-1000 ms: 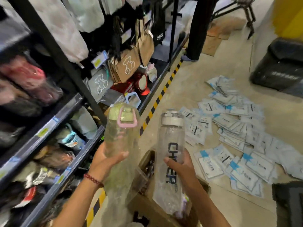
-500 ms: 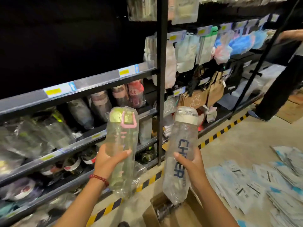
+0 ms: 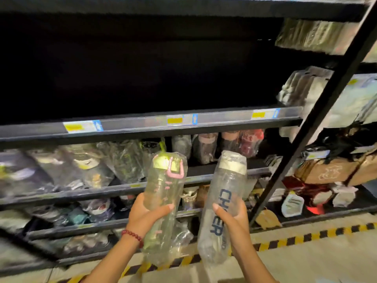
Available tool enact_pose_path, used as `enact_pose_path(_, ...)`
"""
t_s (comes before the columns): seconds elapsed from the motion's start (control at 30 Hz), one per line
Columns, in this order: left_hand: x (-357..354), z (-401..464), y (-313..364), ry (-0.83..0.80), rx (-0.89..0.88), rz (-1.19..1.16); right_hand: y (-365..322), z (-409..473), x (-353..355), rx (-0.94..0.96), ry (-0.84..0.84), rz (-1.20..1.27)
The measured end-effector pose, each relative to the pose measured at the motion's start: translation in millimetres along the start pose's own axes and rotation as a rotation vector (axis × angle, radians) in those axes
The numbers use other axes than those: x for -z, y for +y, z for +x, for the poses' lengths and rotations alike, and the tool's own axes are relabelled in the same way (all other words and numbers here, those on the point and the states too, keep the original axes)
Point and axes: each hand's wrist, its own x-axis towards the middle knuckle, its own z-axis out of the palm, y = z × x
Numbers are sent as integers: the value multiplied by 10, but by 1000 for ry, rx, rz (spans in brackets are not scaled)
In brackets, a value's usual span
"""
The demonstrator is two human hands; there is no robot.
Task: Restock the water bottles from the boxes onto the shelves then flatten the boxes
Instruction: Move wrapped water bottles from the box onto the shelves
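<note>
Head view: left hand (image 3: pixel 142 216) and right hand (image 3: pixel 234 219) grip bottles (image 3: pixel 163 193).

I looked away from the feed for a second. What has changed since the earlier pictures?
The view swung from the floor and box up to the shelves. Both bottles rose with it and now stand before the stocked shelf. Nothing was taken up or let go: the left hand still grips the pink-handled bottle, the right hand the lettered bottle, both still in plastic wrap.
</note>
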Motion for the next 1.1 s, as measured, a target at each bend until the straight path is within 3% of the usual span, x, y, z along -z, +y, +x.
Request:
enact_pose_path(0.23,2,545,-168,-83,63,-44,56,413,-378,-42,56,-52)
enact_pose_path(0.43,-303,859,-164,-152,72,-67,-24,709,-380,-63,114,-244)
enact_pose_path(0.67,-803,1239,-153,18,113,-127,-198,1354,-153,8,50,-400)
enact_pose_path(1.1,-1868,1776,-223,221,33,-568,-430,2359,533,311,-171,-923)
